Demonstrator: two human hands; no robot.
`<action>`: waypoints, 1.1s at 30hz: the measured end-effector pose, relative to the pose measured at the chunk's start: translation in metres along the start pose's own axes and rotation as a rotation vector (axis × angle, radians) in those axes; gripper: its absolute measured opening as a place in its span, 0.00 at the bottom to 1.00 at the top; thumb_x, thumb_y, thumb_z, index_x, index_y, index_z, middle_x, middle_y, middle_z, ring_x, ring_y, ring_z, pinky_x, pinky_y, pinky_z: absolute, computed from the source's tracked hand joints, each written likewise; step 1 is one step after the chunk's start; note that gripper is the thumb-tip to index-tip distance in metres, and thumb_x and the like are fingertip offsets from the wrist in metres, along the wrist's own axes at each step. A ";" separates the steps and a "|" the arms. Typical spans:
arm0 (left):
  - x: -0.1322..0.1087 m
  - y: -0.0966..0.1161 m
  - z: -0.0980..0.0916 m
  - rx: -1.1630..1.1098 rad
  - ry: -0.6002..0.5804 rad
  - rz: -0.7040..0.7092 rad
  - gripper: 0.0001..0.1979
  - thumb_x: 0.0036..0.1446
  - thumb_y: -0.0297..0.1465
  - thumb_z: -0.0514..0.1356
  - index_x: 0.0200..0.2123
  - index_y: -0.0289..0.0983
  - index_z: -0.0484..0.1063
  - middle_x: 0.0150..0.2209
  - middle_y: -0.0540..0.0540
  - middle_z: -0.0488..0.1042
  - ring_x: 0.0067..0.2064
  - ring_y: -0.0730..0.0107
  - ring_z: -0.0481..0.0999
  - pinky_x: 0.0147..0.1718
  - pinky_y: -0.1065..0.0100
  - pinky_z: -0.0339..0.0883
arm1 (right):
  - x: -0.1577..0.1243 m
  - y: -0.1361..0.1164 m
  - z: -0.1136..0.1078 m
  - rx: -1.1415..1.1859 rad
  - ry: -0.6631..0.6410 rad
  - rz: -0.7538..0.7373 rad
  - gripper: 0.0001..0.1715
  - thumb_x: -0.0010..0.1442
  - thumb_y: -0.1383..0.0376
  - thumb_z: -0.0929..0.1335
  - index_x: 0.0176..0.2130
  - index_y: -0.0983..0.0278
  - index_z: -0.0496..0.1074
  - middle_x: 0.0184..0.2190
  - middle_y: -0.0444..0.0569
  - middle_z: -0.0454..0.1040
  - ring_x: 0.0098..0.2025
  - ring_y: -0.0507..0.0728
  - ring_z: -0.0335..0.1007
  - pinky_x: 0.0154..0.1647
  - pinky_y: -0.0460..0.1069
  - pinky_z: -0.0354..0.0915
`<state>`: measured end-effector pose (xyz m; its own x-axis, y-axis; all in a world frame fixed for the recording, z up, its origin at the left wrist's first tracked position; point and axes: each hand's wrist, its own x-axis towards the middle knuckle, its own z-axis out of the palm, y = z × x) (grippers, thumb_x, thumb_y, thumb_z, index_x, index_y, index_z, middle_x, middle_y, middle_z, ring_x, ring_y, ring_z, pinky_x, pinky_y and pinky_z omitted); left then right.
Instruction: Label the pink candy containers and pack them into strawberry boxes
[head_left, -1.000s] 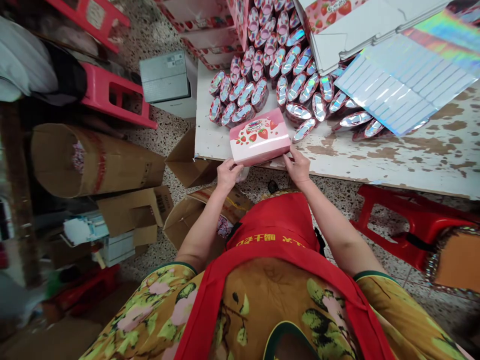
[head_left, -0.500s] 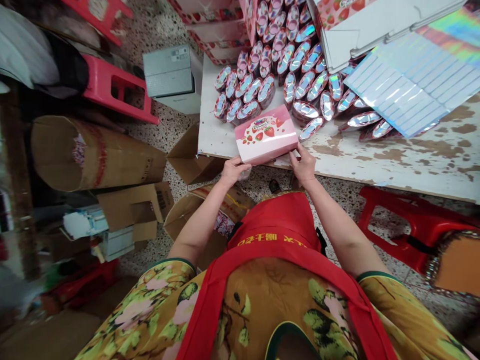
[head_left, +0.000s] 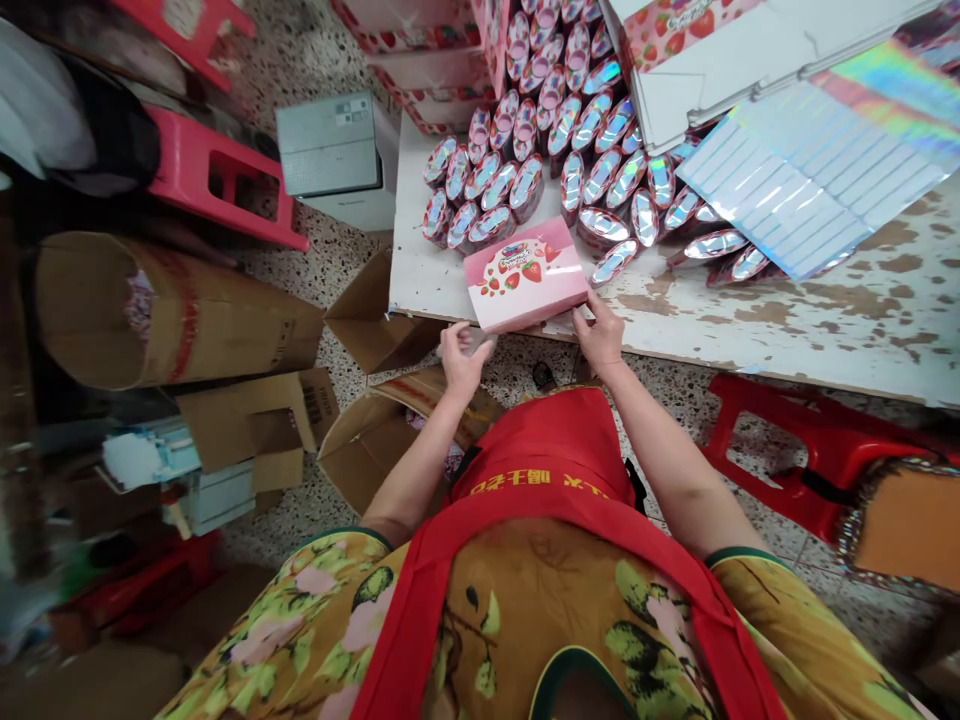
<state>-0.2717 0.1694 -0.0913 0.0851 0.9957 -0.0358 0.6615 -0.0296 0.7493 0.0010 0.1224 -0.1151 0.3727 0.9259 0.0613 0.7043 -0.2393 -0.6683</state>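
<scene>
A big roll of brown cardboard (head_left: 172, 315) lies on the floor, far to the left of the pink box. A pink stool (head_left: 217, 190) stands above the roll, and a grey box (head_left: 330, 150) sits on the floor to the upper left of the pink box. An open brown carton (head_left: 375, 440) sits on the floor just below and left of the pink box.

The left hand (head_left: 461, 358) is just under the pink box's left corner. Its fingers are spread a little and curl up. They are not on the box.

The pink box (head_left: 525, 273) with strawberry pictures lies on the near edge of the white table (head_left: 787, 310), tilted a bit. Its near side hangs over the edge.

The right hand (head_left: 598, 330) is at the right near corner of the pink box. Its fingers are close together and the tips touch the box.

Many shiny cups (head_left: 570, 160) stand packed together right behind the pink box. A shiny sheet (head_left: 817, 170) lies to the upper right of it. A red stool (head_left: 810, 450) stands on the floor to the lower right.
</scene>
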 end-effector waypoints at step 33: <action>0.028 0.063 0.042 0.400 -0.444 0.357 0.37 0.66 0.44 0.60 0.73 0.38 0.54 0.76 0.33 0.44 0.78 0.46 0.38 0.72 0.38 0.27 | 0.039 -0.026 -0.022 0.358 -0.228 0.273 0.39 0.62 0.43 0.63 0.57 0.68 0.75 0.56 0.64 0.77 0.56 0.69 0.74 0.61 0.63 0.65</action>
<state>-0.1956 0.1917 -0.0729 0.5886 0.7917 -0.1633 0.7528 -0.4632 0.4676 0.0106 0.1582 -0.0793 0.3447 0.8933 -0.2884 0.3334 -0.4037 -0.8520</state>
